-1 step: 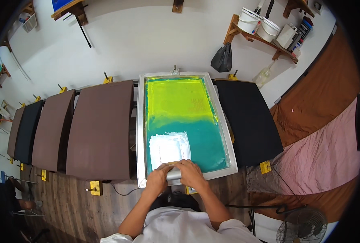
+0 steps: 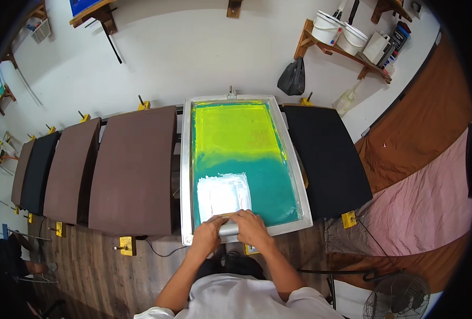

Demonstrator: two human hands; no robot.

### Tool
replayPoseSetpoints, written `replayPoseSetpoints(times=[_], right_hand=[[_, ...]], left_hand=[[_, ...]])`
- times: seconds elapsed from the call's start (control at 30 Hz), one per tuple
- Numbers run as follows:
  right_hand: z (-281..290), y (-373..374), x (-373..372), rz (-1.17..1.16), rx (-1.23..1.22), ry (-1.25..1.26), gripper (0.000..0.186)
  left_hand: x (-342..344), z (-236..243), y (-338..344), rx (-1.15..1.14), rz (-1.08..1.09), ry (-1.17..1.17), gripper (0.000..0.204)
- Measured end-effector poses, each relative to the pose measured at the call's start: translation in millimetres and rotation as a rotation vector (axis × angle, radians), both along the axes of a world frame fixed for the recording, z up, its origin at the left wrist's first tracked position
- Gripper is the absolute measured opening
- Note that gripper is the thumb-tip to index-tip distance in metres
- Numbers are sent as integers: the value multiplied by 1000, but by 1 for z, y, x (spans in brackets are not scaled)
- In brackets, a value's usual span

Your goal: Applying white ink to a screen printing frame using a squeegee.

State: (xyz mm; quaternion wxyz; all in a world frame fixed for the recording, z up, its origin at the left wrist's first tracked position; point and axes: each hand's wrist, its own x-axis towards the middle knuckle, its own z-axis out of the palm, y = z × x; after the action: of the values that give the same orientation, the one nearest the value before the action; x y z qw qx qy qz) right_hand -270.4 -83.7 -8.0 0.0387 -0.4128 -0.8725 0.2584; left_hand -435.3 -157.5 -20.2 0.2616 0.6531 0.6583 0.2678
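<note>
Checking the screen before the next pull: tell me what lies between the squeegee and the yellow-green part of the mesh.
In the head view, white ink and bare teal mesh lie between the squeegee and the yellow-green area.

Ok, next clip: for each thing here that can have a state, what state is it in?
Aluminium-framed printing screen: lying flat, mesh yellow-green at the far end, teal at the near end.
White ink patch: spread on the near part of the mesh.
Grey squeegee: at the near edge, gripped by both hands.
Left hand: closed on the squeegee.
Right hand: closed on the squeegee.
Brown platen: bare.
Black platen: bare.
</note>
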Motion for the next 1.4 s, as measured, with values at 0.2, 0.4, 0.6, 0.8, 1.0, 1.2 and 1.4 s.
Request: replayPoseSetpoints(times=[0.2, 0.4, 0.6, 0.8, 1.0, 1.2, 1.4], right_hand=[[24, 44, -17, 80, -15, -114, 35], [-1, 76, -46, 14, 41, -110, 41], [-18, 9, -8, -62, 74, 56, 64], [15, -3, 0, -52, -99, -156, 50], [18, 63, -32, -65, -9, -111, 41], [-13, 81, -36, -78, -38, -71, 41], [-3, 22, -15, -59, -23, -73, 37]], left_hand=[[-21, 20, 36, -113, -36, 61, 46], [-50, -31, 83, 5, -37, 154, 50], [-14, -24, 21, 86, -78, 103, 54], [-12, 8, 9, -142, -224, 238, 54], [-45, -22, 82, -34, -131, 293, 47], [-42, -29, 90, 54, -115, 264, 45], [-27, -20, 33, 26, -120, 136, 47]])
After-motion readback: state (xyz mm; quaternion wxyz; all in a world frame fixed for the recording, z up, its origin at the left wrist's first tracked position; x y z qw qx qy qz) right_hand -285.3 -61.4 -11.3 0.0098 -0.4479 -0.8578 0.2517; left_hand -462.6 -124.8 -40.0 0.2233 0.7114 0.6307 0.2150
